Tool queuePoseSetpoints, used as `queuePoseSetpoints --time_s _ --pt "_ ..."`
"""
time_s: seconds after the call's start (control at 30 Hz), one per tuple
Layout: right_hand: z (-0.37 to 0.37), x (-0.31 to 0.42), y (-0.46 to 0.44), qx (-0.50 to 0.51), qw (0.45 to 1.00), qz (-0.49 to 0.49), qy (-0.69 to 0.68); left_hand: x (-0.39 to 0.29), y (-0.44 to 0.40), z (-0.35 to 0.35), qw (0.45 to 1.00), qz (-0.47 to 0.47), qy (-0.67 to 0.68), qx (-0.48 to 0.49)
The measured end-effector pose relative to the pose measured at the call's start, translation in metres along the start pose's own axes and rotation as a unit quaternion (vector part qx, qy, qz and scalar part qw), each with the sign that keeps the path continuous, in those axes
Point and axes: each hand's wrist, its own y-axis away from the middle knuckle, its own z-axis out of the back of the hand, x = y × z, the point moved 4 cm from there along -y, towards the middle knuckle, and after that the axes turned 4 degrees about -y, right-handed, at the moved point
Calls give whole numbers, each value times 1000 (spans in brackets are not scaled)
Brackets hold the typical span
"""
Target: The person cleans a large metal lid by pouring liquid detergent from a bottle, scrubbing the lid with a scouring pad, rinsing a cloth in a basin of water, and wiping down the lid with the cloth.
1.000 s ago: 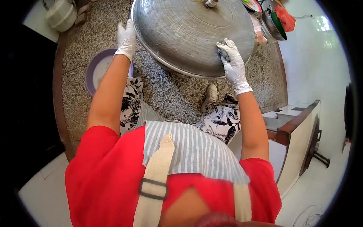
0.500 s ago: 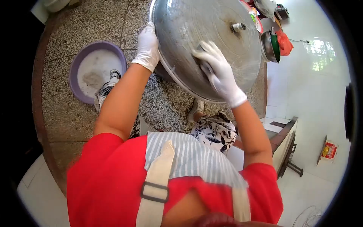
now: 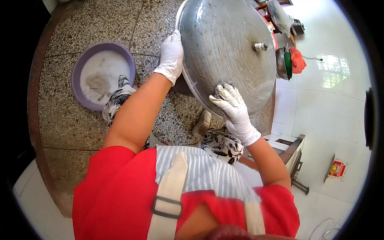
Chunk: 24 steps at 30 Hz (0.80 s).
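A large domed metal pot lid (image 3: 224, 48), wet and streaked with suds, is tilted in front of me, its knob (image 3: 260, 47) facing outward. My left hand (image 3: 171, 56), in a white glove, is closed round the lid's left rim. Low on the dome, near the bottom edge, my gloved right hand (image 3: 235, 113) presses a grey scrubbing pad (image 3: 219, 91) against the metal. Most of the pad is hidden under the fingers. Behind the lid, part of a dark round thing is visible below its rim.
A purple basin (image 3: 76, 76) of sudsy water stands on the speckled floor (image 3: 64, 124) to the left, beside my leg. Metal bowls (image 3: 282, 64) and a red plastic bag (image 3: 297, 61) sit at the right by the tiled wall. A ledge (image 3: 294, 150) juts out at lower right.
My right hand has slid down the dome with the scrubbing pad, toward the lower edge. The lid and my left hand have shifted a little to the right in view.
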Motion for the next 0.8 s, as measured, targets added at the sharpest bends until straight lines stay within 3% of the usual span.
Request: queuePoseSetpoints --time_s 0.03,0.17,0.23,0.3,0.33,0.4,0.47,0.57,0.63,0.7,0.8 --pt "3 3 -5 1 1000 4 10 -3 5 -1 1000 1 2 0" --pt "21 -57 -154 -151 974 119 -116 -10 12 -5 999 0 28 -20" --pt "23 -89 -215 -169 976 0 -137 -7 10 2 999 -14 20 -37" --pt "19 -103 -245 -213 962 51 -161 -11 10 2 998 -45 -25 -32" --pt "11 -106 -243 -143 981 -29 -126 -15 13 3 996 -30 -73 -29" --pt "10 -65 -200 -107 983 126 -85 -13 15 0 999 -20 -38 -27" --pt "6 -16 -145 -71 982 170 -45 -14 14 -2 1000 -14 -1 -26" --pt "-1 20 -90 81 990 111 23 -16 15 -6 999 -10 36 -9" --pt "1 10 -108 67 988 135 34 -17 15 -5 999 -33 21 0" --pt "6 -14 -153 -35 986 157 31 -15 15 -4 999 -31 13 -7" --pt "11 -65 -238 -104 993 43 -24 -13 10 -4 999 -35 -2 -12"
